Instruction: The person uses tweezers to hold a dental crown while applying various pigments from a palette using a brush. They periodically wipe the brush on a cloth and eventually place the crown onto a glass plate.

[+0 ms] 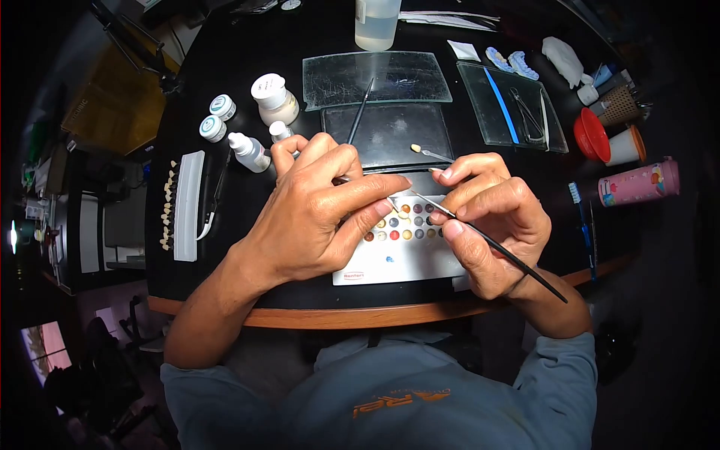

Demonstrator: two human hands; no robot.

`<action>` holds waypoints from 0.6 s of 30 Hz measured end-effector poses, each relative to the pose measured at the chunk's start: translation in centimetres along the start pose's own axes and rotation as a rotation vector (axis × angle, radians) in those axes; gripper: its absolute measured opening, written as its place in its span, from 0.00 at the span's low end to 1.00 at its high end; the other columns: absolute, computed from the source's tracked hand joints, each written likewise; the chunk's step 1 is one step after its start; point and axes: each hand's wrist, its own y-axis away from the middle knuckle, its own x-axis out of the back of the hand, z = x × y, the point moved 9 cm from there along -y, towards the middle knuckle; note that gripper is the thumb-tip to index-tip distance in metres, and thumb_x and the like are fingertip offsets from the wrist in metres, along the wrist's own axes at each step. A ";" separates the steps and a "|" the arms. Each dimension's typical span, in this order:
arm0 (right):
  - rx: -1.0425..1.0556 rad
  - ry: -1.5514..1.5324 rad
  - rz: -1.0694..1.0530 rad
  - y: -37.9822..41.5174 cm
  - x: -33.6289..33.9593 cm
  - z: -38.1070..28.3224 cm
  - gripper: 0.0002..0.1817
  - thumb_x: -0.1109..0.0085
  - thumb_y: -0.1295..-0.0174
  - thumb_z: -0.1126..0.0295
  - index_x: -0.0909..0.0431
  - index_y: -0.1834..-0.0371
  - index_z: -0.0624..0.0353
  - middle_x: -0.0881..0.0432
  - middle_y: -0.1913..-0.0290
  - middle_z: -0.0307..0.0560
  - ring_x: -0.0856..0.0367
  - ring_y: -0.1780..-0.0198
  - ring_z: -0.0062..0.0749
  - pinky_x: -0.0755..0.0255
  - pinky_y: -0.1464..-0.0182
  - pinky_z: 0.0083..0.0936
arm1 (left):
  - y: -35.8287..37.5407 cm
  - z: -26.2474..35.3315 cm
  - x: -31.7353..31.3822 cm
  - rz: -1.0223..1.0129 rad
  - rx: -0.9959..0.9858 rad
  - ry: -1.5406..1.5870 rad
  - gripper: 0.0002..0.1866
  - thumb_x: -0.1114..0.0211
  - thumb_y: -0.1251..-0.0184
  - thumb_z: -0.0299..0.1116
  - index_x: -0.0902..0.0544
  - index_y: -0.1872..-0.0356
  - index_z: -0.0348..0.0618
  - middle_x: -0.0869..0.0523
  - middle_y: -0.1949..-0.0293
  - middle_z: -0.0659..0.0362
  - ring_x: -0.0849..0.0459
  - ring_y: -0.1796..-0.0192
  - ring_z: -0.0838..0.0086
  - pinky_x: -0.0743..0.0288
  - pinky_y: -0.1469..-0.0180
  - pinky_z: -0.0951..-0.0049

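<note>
My right hand (pixel 495 217) pinches a thin black-handled brush (pixel 510 256), which slants down to the right. Its fine tip is at my left index fingertip. Fingers of my left hand (pixel 319 202) are bent, with the thumb and index pressed toward each other around a small slender thing that is mostly hidden. Beneath both hands lies a white palette (pixel 360 262) with rows of coloured wells and a blue smear. Another dark brush (pixel 361 112) extends over the glass slabs beyond my left hand; its lower end is hidden.
Glass slabs (pixel 322 67) lie ahead. Bottles (pixel 249 152) and jars (pixel 212 128) stand left, beside a white tray (pixel 189 206). On the right are a slab with tools (pixel 487 127), a red bowl (pixel 591 135), a pink cylinder (pixel 639 182) and a toothbrush (pixel 580 214).
</note>
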 end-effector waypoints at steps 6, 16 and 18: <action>0.043 -0.047 -0.015 -0.1 -0.7 -0.1 0.07 0.29 0.44 0.84 0.18 0.66 0.64 0.10 0.68 0.51 0.10 0.47 0.48 0.17 0.39 0.44 | 0.0 0.1 0.0 0.012 -0.008 -0.003 0.14 0.27 0.25 0.38 0.04 0.43 0.54 0.25 0.70 0.67 0.27 0.59 0.72 0.44 0.42 0.60; 0.023 -0.092 0.021 0.3 -1.0 -0.2 0.11 0.35 0.51 0.86 0.27 0.74 0.59 0.16 0.74 0.48 0.09 0.49 0.49 0.12 0.47 0.42 | 0.2 0.3 0.1 0.026 -0.021 -0.009 0.15 0.26 0.26 0.37 0.04 0.42 0.51 0.24 0.71 0.66 0.27 0.61 0.71 0.44 0.41 0.60; 0.039 -0.099 -0.091 0.4 -1.3 -0.4 0.09 0.38 0.42 0.86 0.28 0.68 0.62 0.19 0.69 0.52 0.15 0.43 0.48 0.17 0.33 0.58 | 0.2 0.2 0.1 0.030 -0.015 -0.007 0.14 0.26 0.26 0.37 0.04 0.43 0.52 0.24 0.71 0.66 0.26 0.60 0.71 0.44 0.41 0.58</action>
